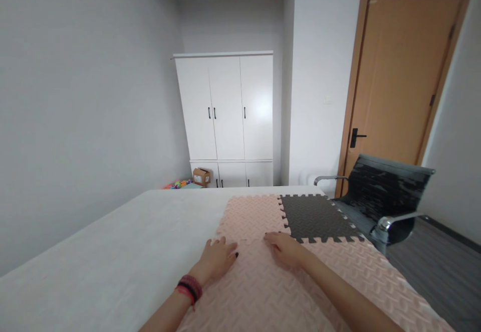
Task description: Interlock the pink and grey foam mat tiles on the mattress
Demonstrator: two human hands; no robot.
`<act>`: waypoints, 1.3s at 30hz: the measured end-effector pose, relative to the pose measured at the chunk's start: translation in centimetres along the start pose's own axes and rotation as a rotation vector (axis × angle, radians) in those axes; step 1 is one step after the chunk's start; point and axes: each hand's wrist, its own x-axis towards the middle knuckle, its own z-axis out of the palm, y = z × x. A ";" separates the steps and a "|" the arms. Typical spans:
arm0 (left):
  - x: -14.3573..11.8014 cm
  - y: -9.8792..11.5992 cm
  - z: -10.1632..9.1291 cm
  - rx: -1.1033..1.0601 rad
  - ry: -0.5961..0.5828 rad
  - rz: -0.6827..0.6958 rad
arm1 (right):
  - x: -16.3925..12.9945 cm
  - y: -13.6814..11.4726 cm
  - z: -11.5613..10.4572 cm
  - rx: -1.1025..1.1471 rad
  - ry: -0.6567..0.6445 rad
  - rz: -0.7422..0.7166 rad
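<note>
Two bare hands lie palm down over foam mats on a white table [112, 241]. The left hand [216, 262], its wrist circled by a dark red band [190, 288], is open with fingers loosely spread, resting at the left edge of the near pink mat [255, 292] and grasping nothing. The right hand [284, 250] is partly open, fingers close together and slightly bent, touching the seam where this mat meets the far pink mat [253, 214]; whether its hidden thumb grips anything, I cannot tell. Just beyond the right hand, to its right, a black mat [317, 216] interlocks with the far pink one. More pink foam lies right of the right forearm. Farther right stands a black chair [391, 191]; well beyond both hands, a white cupboard [229, 106].
</note>
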 end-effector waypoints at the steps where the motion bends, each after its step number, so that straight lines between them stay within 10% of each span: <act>1: 0.0 0.4 -0.1 -0.007 0.000 0.003 | -0.5 0.3 -0.2 0.000 0.029 0.020; 11: 1.8 7.0 1.0 -0.151 0.000 0.168 | -2.6 1.4 1.2 0.015 0.049 0.077; 39: 4.9 9.6 0.6 0.055 0.022 0.190 | -0.9 7.7 -1.4 -0.126 -0.011 0.256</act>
